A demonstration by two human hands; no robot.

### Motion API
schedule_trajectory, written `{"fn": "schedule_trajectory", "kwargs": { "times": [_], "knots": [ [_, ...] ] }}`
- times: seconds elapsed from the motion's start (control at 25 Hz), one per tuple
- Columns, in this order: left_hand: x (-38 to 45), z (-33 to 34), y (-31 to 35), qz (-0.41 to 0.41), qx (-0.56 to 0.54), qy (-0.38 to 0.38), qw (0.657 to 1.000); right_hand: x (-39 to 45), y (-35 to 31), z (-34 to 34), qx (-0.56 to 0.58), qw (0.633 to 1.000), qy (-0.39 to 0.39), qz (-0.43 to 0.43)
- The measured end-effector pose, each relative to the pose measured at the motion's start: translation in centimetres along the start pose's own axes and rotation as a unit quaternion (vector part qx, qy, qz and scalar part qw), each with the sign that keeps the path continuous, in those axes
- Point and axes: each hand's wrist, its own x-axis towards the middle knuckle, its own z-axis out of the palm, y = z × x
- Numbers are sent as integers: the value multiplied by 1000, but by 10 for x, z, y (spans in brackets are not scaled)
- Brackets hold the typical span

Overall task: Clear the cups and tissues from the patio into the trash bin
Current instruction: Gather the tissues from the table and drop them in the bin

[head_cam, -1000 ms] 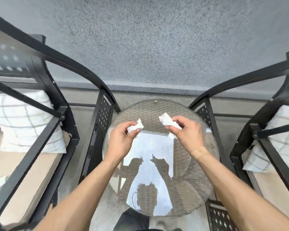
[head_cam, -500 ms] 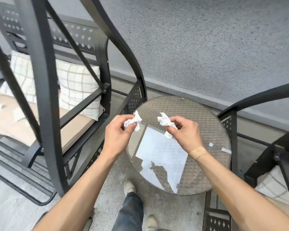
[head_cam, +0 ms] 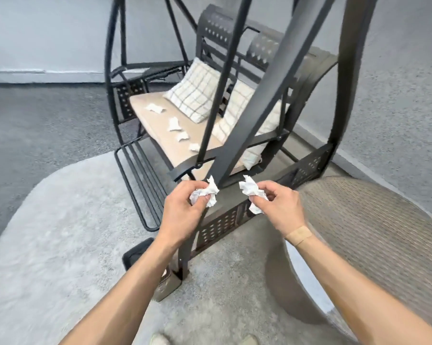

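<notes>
White crumpled tissue (head_cam: 206, 194) sits pinched in the left hand (head_cam: 182, 215) and another wad (head_cam: 252, 192) in the right hand (head_cam: 282, 210), while four more scraps (head_cam: 174, 124) lie on the swing seat cushion (head_cam: 160, 130), no cups or bin in view, so much remains.

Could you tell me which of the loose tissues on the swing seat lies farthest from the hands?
The tissue at the cushion's far end; the other three lie nearer.
</notes>
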Motion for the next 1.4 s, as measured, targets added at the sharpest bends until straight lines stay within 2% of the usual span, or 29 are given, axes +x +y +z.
{"fn": "schedule_trajectory", "kwargs": {
  "times": [0.16, 0.36, 0.68, 1.04, 1.24, 1.4],
  "knots": [
    [-16, -94, -50, -35, 32, 62, 997, 9, -69, 87, 3, 996, -69, -50],
    [-37, -189, -110, -84, 44, 102, 990, 5, -137, 183, 16, 991, -111, -78],
    [-57, -240, -177, -190, 39, 129, 972, -7, -171, 275, 13, 977, -199, -73],
    [-64, -207, -258, -297, 55, 144, 942, 20, -108, 352, -24, 958, -280, -61],
    [-69, -158, -351, -375, 52, 125, 917, 20, -29, 429, -53, 946, -318, -36],
    [-84, -108, -444, -417, 55, 101, 902, 4, 55, 511, -94, 940, -328, 15]
  ]
}}
